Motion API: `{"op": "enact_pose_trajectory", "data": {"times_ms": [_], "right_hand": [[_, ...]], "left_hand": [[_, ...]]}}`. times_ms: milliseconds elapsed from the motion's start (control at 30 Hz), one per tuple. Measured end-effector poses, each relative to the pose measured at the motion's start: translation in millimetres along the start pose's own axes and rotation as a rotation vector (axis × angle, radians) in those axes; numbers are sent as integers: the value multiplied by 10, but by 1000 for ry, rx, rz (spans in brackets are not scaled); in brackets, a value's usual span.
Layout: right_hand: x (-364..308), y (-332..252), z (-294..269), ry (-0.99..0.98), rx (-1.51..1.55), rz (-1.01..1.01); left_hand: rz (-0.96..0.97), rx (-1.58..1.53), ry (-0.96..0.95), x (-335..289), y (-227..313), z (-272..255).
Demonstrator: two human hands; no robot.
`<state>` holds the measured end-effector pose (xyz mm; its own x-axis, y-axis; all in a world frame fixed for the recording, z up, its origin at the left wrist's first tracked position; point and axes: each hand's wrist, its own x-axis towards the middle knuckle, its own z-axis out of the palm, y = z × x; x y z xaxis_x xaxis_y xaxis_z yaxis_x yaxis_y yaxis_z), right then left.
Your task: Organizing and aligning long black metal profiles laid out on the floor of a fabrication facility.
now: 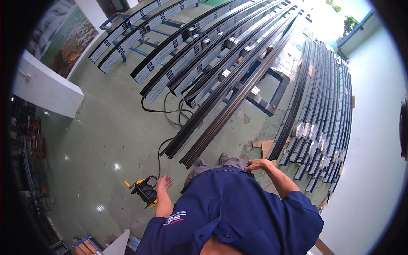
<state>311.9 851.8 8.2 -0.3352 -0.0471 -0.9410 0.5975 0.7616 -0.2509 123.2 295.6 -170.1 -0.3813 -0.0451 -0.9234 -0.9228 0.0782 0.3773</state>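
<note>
My left hand (164,182) hangs at my left side with its fingers apart, holding nothing. Just left of it, an orange-and-black cable reel (145,191) stands on the floor, and a black cable (160,155) runs up from it. At my right hip, my right hand (257,164) has its fingers bent against my grey trousers (236,163), seemingly gripping the cloth; its fingertips are partly hidden. In front of me are the near ends of long dark profiles (204,121), and beside them a brown-striped profile (231,109).
More film-covered profiles (170,49) lie on blue racks (278,91) to the left and ahead. On the right, a row of long profiles (321,114) rests beside the white wall (374,123), with cardboard (267,146) under their ends. A white block (51,91) stands at the left.
</note>
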Motion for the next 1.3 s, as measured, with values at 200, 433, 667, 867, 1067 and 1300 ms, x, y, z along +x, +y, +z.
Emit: {"op": "enact_pose_trajectory", "data": {"times_ms": [200, 433, 667, 867, 1067, 1300], "right_hand": [[110, 566, 77, -72, 71, -93], [260, 1032, 56, -233, 59, -302], [287, 1122, 30, -139, 78, 9], [200, 935, -163, -185, -16, -135], [1847, 2793, 1041, 156, -271, -121], [-264, 621, -178, -322, 297, -13]], "left_hand": [[52, 94, -70, 87, 6, 577], [106, 125, -10, -142, -33, 1117], [97, 189, 19, -258, -212, 1284], [-14, 125, 102, -353, -440, 1008], [-114, 83, 31, -117, -402, 810], [109, 169, 62, 273, 834, 425]]}}
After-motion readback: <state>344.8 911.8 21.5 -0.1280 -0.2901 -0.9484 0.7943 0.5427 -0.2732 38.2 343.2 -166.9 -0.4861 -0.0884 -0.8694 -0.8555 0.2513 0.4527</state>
